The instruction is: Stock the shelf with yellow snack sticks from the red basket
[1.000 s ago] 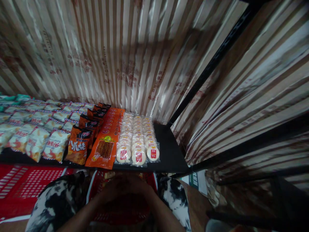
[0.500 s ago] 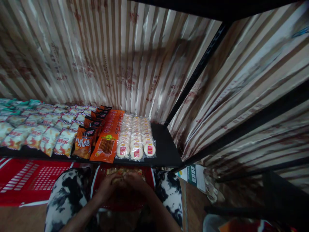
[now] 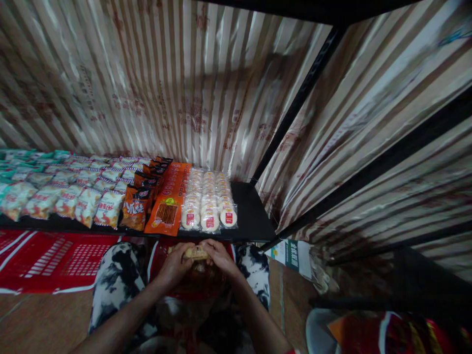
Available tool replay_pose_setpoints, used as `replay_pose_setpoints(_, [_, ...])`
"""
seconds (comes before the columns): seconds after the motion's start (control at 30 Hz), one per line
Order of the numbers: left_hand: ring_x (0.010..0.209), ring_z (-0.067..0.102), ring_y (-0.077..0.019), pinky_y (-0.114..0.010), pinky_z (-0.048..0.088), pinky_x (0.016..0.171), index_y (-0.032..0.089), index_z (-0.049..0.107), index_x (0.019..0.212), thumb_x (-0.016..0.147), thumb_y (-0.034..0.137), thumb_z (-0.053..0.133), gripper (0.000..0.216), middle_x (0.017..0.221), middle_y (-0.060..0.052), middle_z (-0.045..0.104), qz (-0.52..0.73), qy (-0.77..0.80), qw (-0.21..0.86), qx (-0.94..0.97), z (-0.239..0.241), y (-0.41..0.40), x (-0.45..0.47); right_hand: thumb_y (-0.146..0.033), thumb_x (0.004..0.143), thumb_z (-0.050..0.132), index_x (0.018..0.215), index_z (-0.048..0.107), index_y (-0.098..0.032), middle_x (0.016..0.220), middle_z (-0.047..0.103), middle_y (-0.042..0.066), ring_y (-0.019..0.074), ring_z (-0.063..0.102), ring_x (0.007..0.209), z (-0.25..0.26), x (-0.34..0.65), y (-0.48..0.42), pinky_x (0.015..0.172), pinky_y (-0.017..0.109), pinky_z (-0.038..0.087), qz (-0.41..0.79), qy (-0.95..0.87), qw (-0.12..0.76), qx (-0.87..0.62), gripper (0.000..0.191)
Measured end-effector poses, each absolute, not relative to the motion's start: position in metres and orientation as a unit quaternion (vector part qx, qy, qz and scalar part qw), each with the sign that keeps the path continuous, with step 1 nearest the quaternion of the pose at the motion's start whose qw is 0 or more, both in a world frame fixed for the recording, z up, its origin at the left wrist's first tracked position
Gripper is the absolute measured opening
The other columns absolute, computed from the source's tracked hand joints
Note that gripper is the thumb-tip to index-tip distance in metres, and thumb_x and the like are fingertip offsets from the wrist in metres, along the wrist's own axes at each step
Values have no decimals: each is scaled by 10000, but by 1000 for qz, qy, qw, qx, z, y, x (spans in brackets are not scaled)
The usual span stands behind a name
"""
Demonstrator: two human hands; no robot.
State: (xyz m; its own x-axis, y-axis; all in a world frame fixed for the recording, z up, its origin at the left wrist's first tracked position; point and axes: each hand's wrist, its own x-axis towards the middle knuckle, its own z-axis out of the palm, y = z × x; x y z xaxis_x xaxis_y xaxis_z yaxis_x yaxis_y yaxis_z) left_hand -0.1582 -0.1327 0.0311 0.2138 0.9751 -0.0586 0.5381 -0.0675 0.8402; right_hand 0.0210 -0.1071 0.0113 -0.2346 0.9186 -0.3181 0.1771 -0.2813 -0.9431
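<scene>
Between my legs stands a red basket with a pale rim. Over it, my left hand and my right hand are closed around a pale yellow snack packet, one at each end. Its exact kind is too dim to read. Beneath the hands lie more shiny, brownish packets, partly hidden. Just beyond the basket, on a black shelf, rows of round white cakes in clear wrappers sit beside a flat orange snack bag.
Orange-black snack bags and many white snack bags fill the shelf leftward. Red baskets lie below it on the left. A slanting black post and a striped curtain bound the shelf. At lower right is a grey-white tub.
My hands have risen slightly, and the packet between them now shows more clearly. The view has shifted a little, so the shelf appears higher.
</scene>
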Motion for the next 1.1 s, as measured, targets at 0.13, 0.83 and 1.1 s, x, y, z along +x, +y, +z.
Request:
replay_pose_setpoints(0.13, [1044,588,-212,-336,451,936,166,621,1110,718,153,533,401,1099,-87,630,335,543,397,659,40,-130,-161,-666,709,582,839,601,-175,662,581,-27,57,470,436,28,19,-102,415,186,327,601,-503,337,-522,508])
replay_pose_setpoints(0.83, [575,618,-156,-237,430,511,136,619,862,717,634,557,523,746,-59,683,392,530,596,458,43,-118,-142,-679,715,589,855,651,-155,639,614,4,94,532,534,55,22,-101,489,197,388,634,-364,469,-496,546])
replay_pose_setpoints(1.1, [454,570,-112,-195,384,442,154,560,786,642,716,584,580,568,-25,642,390,536,646,378,58,-118,-136,-586,647,711,846,676,-177,662,613,-20,88,507,566,61,19,-104,523,204,372,617,-439,445,-478,456])
